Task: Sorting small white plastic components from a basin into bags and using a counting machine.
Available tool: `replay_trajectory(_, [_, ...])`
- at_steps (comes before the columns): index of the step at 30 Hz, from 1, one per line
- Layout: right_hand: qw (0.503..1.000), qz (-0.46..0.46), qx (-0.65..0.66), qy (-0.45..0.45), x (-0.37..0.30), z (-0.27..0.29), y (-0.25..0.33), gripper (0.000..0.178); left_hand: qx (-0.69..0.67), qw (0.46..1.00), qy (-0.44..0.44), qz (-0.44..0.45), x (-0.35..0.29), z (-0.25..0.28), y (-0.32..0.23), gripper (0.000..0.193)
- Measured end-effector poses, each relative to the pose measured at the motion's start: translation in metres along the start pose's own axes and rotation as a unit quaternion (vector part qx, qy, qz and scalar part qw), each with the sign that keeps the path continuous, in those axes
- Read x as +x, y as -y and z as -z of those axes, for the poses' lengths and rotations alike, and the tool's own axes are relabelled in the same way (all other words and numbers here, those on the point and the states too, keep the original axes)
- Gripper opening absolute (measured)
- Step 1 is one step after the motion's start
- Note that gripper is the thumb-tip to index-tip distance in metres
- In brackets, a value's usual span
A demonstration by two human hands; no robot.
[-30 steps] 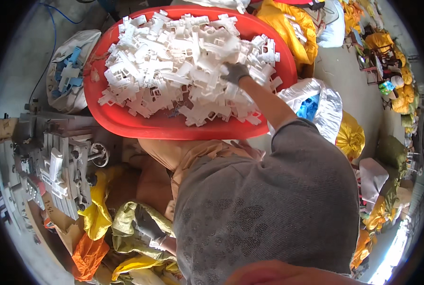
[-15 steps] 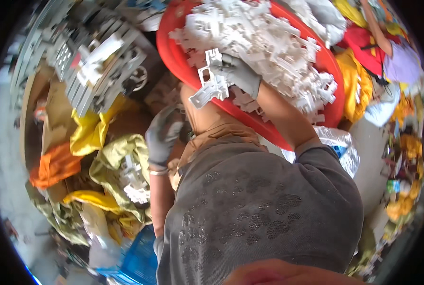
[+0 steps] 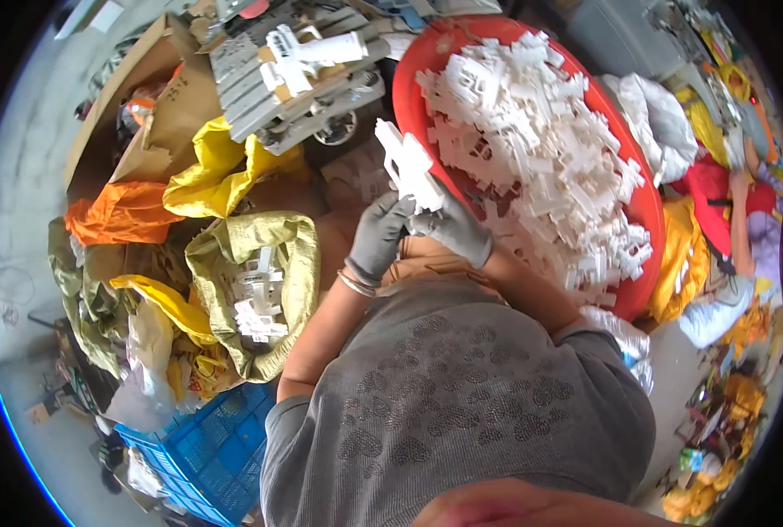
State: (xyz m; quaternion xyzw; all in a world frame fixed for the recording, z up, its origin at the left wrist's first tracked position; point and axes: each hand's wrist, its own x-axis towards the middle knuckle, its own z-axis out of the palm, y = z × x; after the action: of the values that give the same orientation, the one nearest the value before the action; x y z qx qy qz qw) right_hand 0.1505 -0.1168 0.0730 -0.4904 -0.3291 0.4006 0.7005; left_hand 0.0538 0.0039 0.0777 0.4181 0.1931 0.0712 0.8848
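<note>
Both my hands, in grey gloves, are on one white plastic part in front of my lap. It is long and blocky, with an opening in its frame, and it tilts up and to the left. My left hand has its fingers closed at the part's lower end. Around the same end, from the right, closes my right hand. Just beyond that hand stands a red oval tub heaped with similar white plastic pieces. To the left, an olive woven sack gapes with several white parts inside.
A grey slatted stand bears another white part. Around it are a cardboard box, a yellow bag and an orange sack. A blue crate sits at lower left. Another person's arm shows at far right.
My right hand has brought a white part from the tub's edge to above my lap. My left hand has come up and joined it on the part. The view has shifted leftward.
</note>
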Motion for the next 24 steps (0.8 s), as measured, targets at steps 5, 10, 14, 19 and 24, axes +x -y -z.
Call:
replay_trajectory(5, [0.992,0.081,-0.047,-0.082,0.004,-0.003,0.007,0.073,0.226,0.974,0.031,-0.001,-0.001,-0.005,-0.026,0.029])
replay_trajectory(10, [0.974,0.107,0.159,-0.121,0.006,0.01,0.048,0.053,0.47,0.819,-0.114,-0.31,-0.005,-0.007,-0.09,0.023])
replay_trajectory(14, [0.989,0.06,0.041,-0.126,-0.002,0.045,0.053,0.047,0.572,0.631,-0.214,-0.478,0.019,0.026,-0.165,0.021])
replay_trajectory(19, [0.988,0.054,-0.026,-0.139,0.001,0.054,0.059,0.047,0.692,0.562,-0.144,-0.43,0.057,0.042,-0.221,0.032])
replay_trajectory(24, [0.989,0.069,-0.001,-0.133,0.025,0.067,0.068,0.043,0.673,0.64,-0.105,-0.357,0.068,0.043,-0.238,0.032])
